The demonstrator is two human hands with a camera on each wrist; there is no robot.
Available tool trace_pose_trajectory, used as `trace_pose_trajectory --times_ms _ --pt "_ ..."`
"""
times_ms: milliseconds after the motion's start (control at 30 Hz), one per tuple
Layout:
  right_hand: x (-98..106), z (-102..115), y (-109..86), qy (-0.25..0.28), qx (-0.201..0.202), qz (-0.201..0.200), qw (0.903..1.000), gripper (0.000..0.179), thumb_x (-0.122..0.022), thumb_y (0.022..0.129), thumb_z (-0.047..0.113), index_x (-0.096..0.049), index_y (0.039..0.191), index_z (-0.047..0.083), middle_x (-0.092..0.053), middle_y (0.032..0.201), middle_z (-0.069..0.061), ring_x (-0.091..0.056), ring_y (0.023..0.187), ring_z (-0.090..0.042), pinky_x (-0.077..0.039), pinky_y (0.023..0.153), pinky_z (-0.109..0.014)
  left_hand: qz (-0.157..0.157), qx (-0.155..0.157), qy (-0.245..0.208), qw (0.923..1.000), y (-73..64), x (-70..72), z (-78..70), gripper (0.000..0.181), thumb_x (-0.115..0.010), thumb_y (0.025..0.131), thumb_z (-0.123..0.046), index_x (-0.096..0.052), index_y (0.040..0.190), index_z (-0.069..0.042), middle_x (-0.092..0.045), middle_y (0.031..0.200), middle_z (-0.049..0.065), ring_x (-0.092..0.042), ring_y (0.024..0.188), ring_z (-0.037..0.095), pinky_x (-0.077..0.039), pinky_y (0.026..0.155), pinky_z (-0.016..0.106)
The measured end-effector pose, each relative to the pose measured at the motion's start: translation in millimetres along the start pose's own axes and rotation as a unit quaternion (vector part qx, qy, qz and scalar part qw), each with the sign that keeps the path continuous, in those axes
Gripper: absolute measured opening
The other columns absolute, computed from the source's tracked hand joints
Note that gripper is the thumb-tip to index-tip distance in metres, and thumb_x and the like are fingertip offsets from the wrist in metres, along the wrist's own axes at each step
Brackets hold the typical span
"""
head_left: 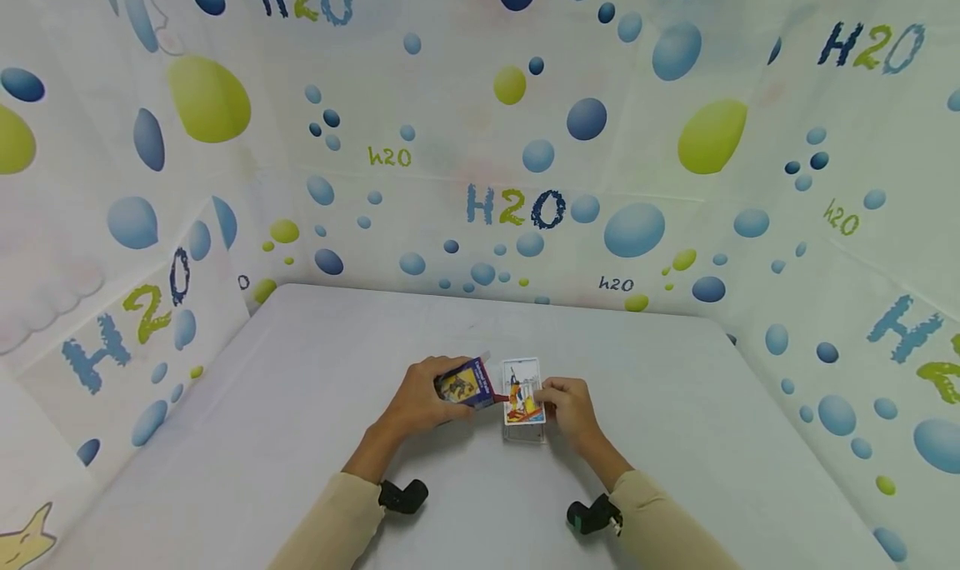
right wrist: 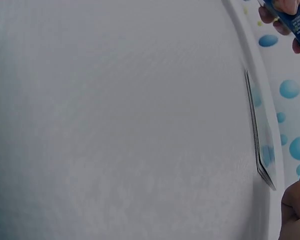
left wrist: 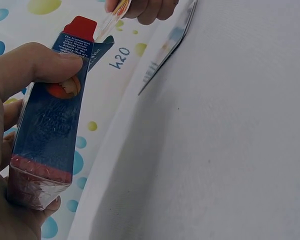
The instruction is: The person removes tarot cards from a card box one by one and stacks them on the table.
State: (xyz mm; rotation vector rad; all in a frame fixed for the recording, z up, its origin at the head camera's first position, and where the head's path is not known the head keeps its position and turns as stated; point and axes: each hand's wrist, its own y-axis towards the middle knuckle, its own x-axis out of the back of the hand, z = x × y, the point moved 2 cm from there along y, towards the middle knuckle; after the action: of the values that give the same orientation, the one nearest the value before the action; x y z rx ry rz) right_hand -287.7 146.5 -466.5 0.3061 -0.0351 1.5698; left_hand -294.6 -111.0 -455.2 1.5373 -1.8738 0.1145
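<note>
My left hand point(head_left: 422, 399) grips a blue card box point(head_left: 463, 383) with a yellow picture on its front, tilted so its end faces the right hand. In the left wrist view the thumb presses on the box's narrow printed side, and a red flap point(left wrist: 80, 28) stands out at the end. Between thumb and fingers, my right hand point(head_left: 573, 410) pinches a picture card point(head_left: 522, 391) with a white border by its right edge. The card is just right of the box's end. Beneath the card's lower edge shows a thin, clear, glossy piece point(head_left: 525, 434) on the table.
The white table point(head_left: 315, 437) spreads around both hands. Behind and beside it hang white sheets point(head_left: 450, 78) with blue and green dots and "H2O" lettering. Small black devices point(head_left: 403, 497) sit on both wrists at the cuffs.
</note>
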Motion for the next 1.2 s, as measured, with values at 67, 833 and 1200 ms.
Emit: trace_pose_trajectory --times_ms 67,833,1200 --pt "2 -4 1.5 0.000 -0.003 -0.003 1.0000 0.019 -0.060 0.091 -0.001 -0.061 0.073 -0.008 -0.046 0.058 -0.002 -0.039 0.052 -0.012 -0.034 0.048 -0.025 -0.001 0.002 0.000 1.0000 0.1 0.6 0.2 0.074 -0.093 0.065 -0.021 -0.068 0.134 -0.021 -0.069 0.111 0.001 -0.055 0.092 0.017 -0.046 0.078 0.035" --pt "9 -15 4.4 -0.055 -0.122 0.068 0.9887 0.027 -0.063 0.093 0.009 -0.058 0.067 0.003 -0.049 0.053 -0.001 -0.039 0.044 -0.011 -0.032 0.041 -0.025 -0.011 0.029 0.006 0.9995 -0.1 5.7 5.5 0.075 -0.092 0.068 -0.028 -0.065 0.138 -0.021 -0.067 0.121 0.002 -0.056 0.099 0.019 -0.047 0.084 0.037" --pt "7 -14 4.0 -0.099 -0.154 0.061 0.9813 0.025 -0.062 0.092 0.009 -0.060 0.067 0.004 -0.050 0.051 -0.001 -0.039 0.041 -0.011 -0.033 0.040 -0.024 -0.011 0.024 -0.006 0.9996 -0.4 4.0 4.3 0.075 -0.093 0.066 -0.027 -0.067 0.136 -0.023 -0.067 0.123 0.001 -0.056 0.099 0.019 -0.047 0.083 0.038"
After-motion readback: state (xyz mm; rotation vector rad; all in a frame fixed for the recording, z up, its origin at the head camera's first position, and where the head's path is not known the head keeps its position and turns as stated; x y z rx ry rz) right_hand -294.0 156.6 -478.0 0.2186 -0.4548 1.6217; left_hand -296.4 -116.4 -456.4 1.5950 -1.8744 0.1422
